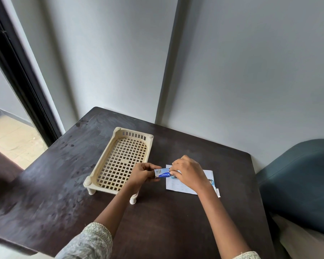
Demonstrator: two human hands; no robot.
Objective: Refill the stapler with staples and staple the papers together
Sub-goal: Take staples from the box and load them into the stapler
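A small blue staple box (162,173) is held above the dark table between both hands. My left hand (142,173) grips its left end. My right hand (188,173) pinches its right end with the fingertips. Under my right hand white papers (178,186) lie flat on the table, partly hidden by the hand and wrist. A small metallic and blue object (211,181), possibly the stapler, shows at the papers' right edge, mostly hidden by my right wrist.
A cream plastic lattice tray on short legs (101,181) stands left of my hands. The dark wooden table (64,193) meets a grey wall at the back. A blue-grey chair (297,184) stands at the right.
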